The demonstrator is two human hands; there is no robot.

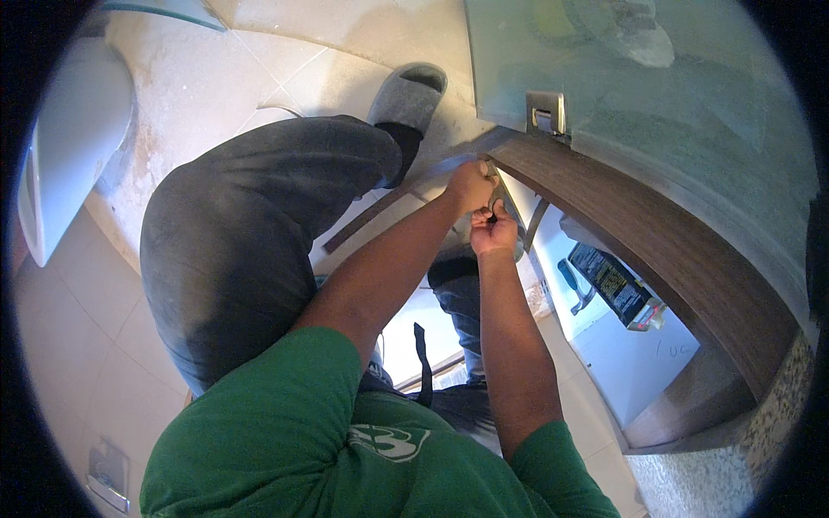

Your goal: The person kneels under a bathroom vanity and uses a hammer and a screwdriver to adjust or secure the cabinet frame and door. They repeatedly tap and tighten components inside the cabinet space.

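Note:
My left hand (471, 185) is closed at the far front corner of a brown wooden cabinet (639, 211), its fingers curled against a narrow greyish edge there. Just nearer to me, my right hand (494, 235) is turned palm up with its fingers bent together. A small dark piece (494, 210) shows at the right fingertips; its kind cannot be made out. What the left fingers grip is hidden behind them. Inside the cabinet, to the right of my hands, lie a black box (613, 285) with printing and a tool with a teal handle (570, 274).
A glass panel (691, 112) with a metal clip (546, 113) rises above the cabinet. Speckled stone (717, 479) borders it at lower right. A brown strip (358, 223) lies beside my leg. My slippered foot (406, 97) rests ahead; a white ceramic fixture (82, 129) stands left.

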